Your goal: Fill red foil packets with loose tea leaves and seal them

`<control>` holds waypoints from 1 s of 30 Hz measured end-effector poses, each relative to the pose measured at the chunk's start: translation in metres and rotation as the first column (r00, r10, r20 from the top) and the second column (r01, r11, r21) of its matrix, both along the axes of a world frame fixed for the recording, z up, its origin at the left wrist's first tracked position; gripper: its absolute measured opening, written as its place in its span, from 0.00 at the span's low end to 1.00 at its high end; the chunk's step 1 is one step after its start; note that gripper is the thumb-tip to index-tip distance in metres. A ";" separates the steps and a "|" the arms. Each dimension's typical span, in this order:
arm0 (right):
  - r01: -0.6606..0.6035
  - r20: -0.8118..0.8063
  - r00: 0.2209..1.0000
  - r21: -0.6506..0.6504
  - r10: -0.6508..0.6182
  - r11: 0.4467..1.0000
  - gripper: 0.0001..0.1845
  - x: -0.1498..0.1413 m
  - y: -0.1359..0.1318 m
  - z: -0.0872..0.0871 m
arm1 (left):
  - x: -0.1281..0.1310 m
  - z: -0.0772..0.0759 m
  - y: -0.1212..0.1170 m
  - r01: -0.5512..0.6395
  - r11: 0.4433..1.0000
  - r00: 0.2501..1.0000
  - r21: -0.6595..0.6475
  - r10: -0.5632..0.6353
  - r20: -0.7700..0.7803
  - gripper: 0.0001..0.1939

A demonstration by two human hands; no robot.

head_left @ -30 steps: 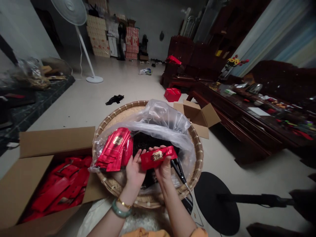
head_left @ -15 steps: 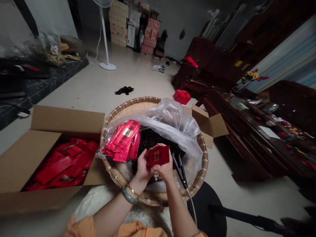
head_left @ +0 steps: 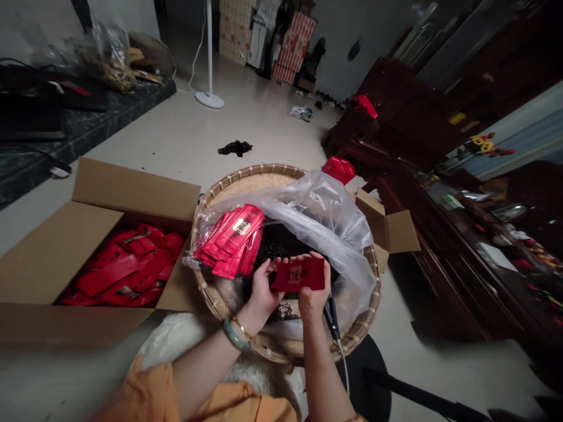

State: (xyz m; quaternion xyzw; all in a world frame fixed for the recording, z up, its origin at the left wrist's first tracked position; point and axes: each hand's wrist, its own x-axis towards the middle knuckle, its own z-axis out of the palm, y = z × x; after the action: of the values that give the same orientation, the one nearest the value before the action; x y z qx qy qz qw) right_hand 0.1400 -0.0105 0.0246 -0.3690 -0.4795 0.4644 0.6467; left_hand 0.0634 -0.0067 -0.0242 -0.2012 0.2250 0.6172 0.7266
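Observation:
Both my hands are over the middle of a wide woven bamboo tray (head_left: pixel 246 179), holding a flat red packet with a gold label (head_left: pixel 299 275) level between them. My left hand (head_left: pixel 266 287), with a green bangle and a thin gold bracelet, touches the packet's left end. My right hand (head_left: pixel 313 287) supports its right end from beneath. Just beyond them, a clear plastic bag (head_left: pixel 325 217) lies open in the tray around dark loose tea leaves (head_left: pixel 277 243). A stack of red packets (head_left: pixel 231 241) rests on the bag's near left side. A black tong-like sealer (head_left: pixel 332 316) with a white cable lies right of my right wrist.
An open cardboard box of red packets (head_left: pixel 118 269) stands left of the tray. A smaller open carton (head_left: pixel 387 225) and a red box (head_left: pixel 338 170) sit beyond its right rim. A dark wooden table (head_left: pixel 461 246) runs along the right.
The red packet has turned from a shorter, tilted view to lying flat and level between my hands. The whole scene has shifted right in view, as the head camera has turned left.

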 end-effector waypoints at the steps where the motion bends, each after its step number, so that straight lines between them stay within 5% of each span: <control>1: 0.030 -0.010 1.000 0.014 -0.029 0.999 0.40 0.001 0.000 -0.001 | 0.000 0.000 0.000 0.014 1.000 1.000 -0.012 -0.014 0.000 0.07; 30: 0.164 -0.073 0.984 0.017 -0.162 0.986 0.43 0.022 0.001 0.008 | 0.014 -0.002 0.005 0.133 0.988 0.984 -0.083 -0.141 -0.105 0.11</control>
State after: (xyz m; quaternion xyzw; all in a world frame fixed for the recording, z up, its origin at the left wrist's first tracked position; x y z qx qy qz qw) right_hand 0.1621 -0.0098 0.0329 -0.3828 -0.4295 0.4174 0.7034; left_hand 0.0770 -0.0016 -0.0266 -0.1783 0.3013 0.5669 0.7457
